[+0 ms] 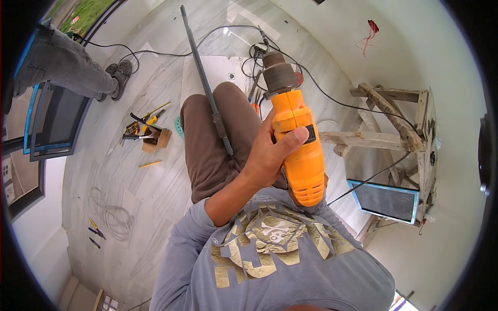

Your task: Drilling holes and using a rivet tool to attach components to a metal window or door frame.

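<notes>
An orange power drill [301,155] with a dark chuck [279,72] is held up in front of my chest, its bit pointing away from me. My left hand [270,155] is closed around its body, the thumb lying beside a black switch [310,133]. Only a sliver of my right hand [326,180] shows past the drill's right side; its fingers are hidden behind the tool. Across my lap lies a long grey metal bar [205,83], one end between my thighs and the other reaching out over the floor. Neither hand touches the bar.
A small cardboard box [156,141] with hand tools stands to the left, near a coiled pale cable [116,220] and pliers [96,228]. A black cord [207,39] crosses the floor. At the right is a wooden sawhorse [384,137] with a framed panel [385,201]. Another person [67,65] stands far left.
</notes>
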### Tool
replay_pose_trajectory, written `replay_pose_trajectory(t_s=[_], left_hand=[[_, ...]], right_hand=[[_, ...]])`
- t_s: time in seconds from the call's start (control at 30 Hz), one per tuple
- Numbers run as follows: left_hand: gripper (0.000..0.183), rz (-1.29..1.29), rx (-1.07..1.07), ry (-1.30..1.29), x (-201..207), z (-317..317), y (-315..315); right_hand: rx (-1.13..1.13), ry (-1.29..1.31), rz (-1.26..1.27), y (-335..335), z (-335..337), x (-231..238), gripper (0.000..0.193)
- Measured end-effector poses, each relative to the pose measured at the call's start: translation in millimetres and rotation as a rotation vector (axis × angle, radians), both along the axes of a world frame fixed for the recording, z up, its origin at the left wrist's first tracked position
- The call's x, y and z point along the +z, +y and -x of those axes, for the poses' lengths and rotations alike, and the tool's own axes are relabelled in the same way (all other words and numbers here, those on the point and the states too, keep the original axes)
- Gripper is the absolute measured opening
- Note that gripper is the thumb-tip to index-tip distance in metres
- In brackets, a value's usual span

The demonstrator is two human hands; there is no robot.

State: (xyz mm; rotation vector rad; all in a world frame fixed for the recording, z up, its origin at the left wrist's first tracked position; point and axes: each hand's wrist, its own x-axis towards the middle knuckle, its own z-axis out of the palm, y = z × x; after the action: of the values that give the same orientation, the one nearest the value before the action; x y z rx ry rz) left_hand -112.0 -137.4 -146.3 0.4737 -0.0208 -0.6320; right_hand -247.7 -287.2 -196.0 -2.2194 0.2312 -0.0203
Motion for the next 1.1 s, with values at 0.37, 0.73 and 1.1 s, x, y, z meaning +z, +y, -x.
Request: replay_pose_trajectory(t_s=[0.37, 0.73, 1.1], left_hand=[[0.047, -0.024, -0.030, -0.003, 4.8, -1.2, 1.4], [0.049, -0.035, -0.019, -0.093, 1.4, 2.2, -0.5], [0.047, -0.038, -0.012, -0.077, 1.7, 4.1, -1.5]], right_hand=[[-0.058, -0.092, -0.107, 0.4, 2.6, -4.1, 0.048], [-0.017, -0.129, -0.007, -2.2, 2.6, -5.9, 0.047], [0.032, -0.178, 0.121, -6.5, 8.5, -14.9, 0.045]])
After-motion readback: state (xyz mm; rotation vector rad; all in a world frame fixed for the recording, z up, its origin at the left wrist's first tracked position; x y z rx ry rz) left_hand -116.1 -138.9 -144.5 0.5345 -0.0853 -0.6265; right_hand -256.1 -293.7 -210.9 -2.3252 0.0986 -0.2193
